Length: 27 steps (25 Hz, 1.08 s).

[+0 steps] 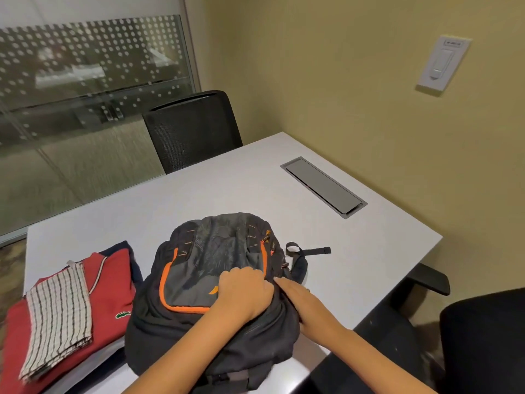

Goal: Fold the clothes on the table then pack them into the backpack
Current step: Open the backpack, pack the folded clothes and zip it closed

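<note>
A black and grey backpack (pixel 210 260) with orange trim lies flat on the white table (pixel 355 231), front pocket up. My left hand (pixel 244 291) is clenched on the backpack's fabric near the right of the front pocket. My right hand (pixel 301 302) rests on the backpack's right edge with a finger stretched toward its zipper; whether it grips anything is unclear. To the left lies a folded pile: a checked white cloth (pixel 59 322) on top of a red polo shirt (pixel 113 285), with a dark navy garment (pixel 125 247) underneath.
A grey cable hatch (pixel 324 186) is set into the table at the back right. One black mesh chair (pixel 193 129) stands at the far side and another black chair (pixel 480 336) at the near right. A yellow wall runs along the right.
</note>
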{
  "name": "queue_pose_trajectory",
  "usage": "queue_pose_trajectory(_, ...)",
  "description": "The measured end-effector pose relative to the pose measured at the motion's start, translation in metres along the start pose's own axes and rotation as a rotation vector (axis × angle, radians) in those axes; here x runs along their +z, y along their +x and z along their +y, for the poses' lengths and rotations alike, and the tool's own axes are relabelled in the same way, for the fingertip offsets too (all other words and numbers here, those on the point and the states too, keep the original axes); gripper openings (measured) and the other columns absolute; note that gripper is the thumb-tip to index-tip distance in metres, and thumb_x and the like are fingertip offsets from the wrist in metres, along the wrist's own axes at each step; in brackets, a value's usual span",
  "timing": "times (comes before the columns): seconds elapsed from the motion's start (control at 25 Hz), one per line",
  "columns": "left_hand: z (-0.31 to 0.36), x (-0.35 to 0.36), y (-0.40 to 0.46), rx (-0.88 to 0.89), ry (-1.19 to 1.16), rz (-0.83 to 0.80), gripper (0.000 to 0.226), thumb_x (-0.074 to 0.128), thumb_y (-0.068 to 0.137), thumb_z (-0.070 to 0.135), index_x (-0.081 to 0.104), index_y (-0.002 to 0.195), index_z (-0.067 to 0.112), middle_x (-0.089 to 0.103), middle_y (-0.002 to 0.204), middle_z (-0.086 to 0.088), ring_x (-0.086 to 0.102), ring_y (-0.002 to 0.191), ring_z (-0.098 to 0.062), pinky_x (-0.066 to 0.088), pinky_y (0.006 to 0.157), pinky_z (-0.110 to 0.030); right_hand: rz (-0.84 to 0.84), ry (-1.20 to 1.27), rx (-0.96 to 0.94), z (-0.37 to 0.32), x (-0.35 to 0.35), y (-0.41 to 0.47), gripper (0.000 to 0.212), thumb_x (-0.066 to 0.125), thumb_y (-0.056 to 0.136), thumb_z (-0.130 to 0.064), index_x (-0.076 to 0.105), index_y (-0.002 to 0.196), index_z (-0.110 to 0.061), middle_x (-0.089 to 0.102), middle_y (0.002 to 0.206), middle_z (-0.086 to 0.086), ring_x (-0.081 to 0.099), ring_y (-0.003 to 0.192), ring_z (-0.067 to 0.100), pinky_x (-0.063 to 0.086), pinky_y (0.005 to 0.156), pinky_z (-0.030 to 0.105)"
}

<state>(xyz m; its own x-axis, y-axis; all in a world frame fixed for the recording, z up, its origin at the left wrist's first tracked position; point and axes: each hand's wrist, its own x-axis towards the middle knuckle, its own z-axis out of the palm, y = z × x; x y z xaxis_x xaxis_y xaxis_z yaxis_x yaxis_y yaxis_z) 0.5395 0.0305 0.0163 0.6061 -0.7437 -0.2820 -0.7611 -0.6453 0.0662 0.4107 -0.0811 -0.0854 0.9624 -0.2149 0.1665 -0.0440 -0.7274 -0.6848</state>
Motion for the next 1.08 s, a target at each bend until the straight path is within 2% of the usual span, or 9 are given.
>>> queue_pose_trajectory(0.12, 0.000, 0.019, -0.014, 0.024, -0.133, 0.137, 0.028, 0.033, 0.096, 0.027, 0.042, 0.072, 0.017, 0.057, 0.084, 0.001, 0.047, 0.081, -0.021, 0.029, 0.074, -0.033, 0.036, 0.026, 0.090, 0.020, -0.007, -0.006, 0.042, 0.044, 0.093, -0.023, 0.050, 0.134, -0.014, 0.051, 0.133, -0.009, 0.046, 0.121, -0.001, 0.033, 0.102, 0.011)
queue_pose_trajectory(0.24, -0.010, 0.025, -0.018, 0.032, -0.286, 0.262, 0.035, 0.033, 0.098, 0.026, 0.030, 0.064, 0.020, 0.038, 0.066, 0.005, 0.036, 0.066, -0.013, 0.026, 0.070, -0.032, 0.074, 0.027, 0.273, 0.033, -0.017, 0.021, 0.049, 0.038, 0.085, 0.006, 0.058, 0.127, -0.007, 0.059, 0.127, 0.007, 0.055, 0.116, 0.020, 0.033, 0.094, 0.010)
queue_pose_trajectory(0.32, -0.009, 0.029, -0.020, 0.060, -0.376, 0.298, 0.037, 0.035, 0.098, 0.024, 0.026, 0.063, 0.021, 0.035, 0.063, 0.005, 0.033, 0.062, -0.010, 0.023, 0.068, -0.031, 0.019, 0.037, 0.384, 0.043, -0.021, 0.036, 0.049, 0.039, 0.088, 0.012, 0.056, 0.130, -0.008, 0.058, 0.129, 0.011, 0.055, 0.113, 0.020, 0.034, 0.092, 0.012)
queue_pose_trajectory(0.44, -0.008, 0.039, -0.022, 0.068, -0.458, 0.322, 0.038, 0.036, 0.099, 0.023, 0.024, 0.063, 0.023, 0.033, 0.062, 0.006, 0.034, 0.063, -0.008, 0.022, 0.067, -0.030, -0.107, 0.083, 0.481, 0.052, -0.013, 0.054, 0.042, 0.044, 0.096, 0.001, 0.048, 0.137, -0.009, 0.055, 0.133, 0.010, 0.051, 0.122, 0.020, 0.039, 0.102, 0.023)
queue_pose_trajectory(0.52, -0.010, 0.043, -0.021, 0.068, -0.494, 0.330, 0.037, 0.035, 0.099, 0.025, 0.025, 0.063, 0.023, 0.033, 0.063, 0.006, 0.036, 0.063, -0.010, 0.022, 0.066, -0.030, -0.134, 0.102, 0.552, 0.056, -0.007, 0.060, 0.041, 0.049, 0.096, -0.007, 0.045, 0.137, -0.011, 0.061, 0.120, 0.004, 0.054, 0.118, 0.020, 0.041, 0.103, 0.031)
queue_pose_trajectory(0.64, -0.009, 0.044, -0.021, 0.077, -0.501, 0.328, 0.039, 0.037, 0.100, 0.026, 0.023, 0.063, 0.025, 0.033, 0.063, 0.006, 0.036, 0.065, -0.012, 0.024, 0.067, -0.030, -0.085, 0.040, 0.602, 0.059, -0.002, 0.061, 0.026, 0.056, 0.093, -0.012, 0.059, 0.118, -0.008, 0.064, 0.089, -0.002, 0.060, 0.095, 0.020, 0.045, 0.096, 0.038)
queue_pose_trajectory(0.8, -0.008, 0.039, -0.022, 0.105, -0.440, 0.309, 0.041, 0.034, 0.102, 0.030, 0.022, 0.063, 0.028, 0.032, 0.066, 0.009, 0.036, 0.068, -0.012, 0.025, 0.069, -0.029, 0.043, -0.074, 0.564, 0.045, -0.011, 0.051, 0.014, 0.062, 0.085, -0.014, 0.072, 0.079, -0.006, 0.071, 0.078, 0.006, 0.064, 0.078, 0.022, 0.048, 0.072, 0.029)
queue_pose_trajectory(0.88, -0.009, 0.032, -0.019, 0.106, -0.421, 0.294, 0.040, 0.032, 0.102, 0.031, 0.022, 0.064, 0.028, 0.033, 0.067, 0.009, 0.037, 0.069, -0.013, 0.026, 0.070, -0.030, 0.097, -0.087, 0.567, 0.034, -0.023, 0.044, 0.014, 0.064, 0.081, -0.016, 0.072, 0.072, -0.008, 0.070, 0.070, 0.005, 0.064, 0.070, 0.019, 0.048, 0.064, 0.029)
queue_pose_trajectory(1.08, -0.012, 0.012, -0.006, 0.136, -0.388, 0.260, 0.039, 0.031, 0.102, 0.030, 0.026, 0.064, 0.025, 0.036, 0.068, 0.007, 0.040, 0.070, -0.016, 0.027, 0.068, -0.033, 0.104, -0.025, 0.524, -0.006, -0.051, 0.023, 0.012, 0.065, 0.077, -0.016, 0.071, 0.070, -0.010, 0.069, 0.067, 0.000, 0.061, 0.064, 0.008, 0.052, 0.067, 0.031)
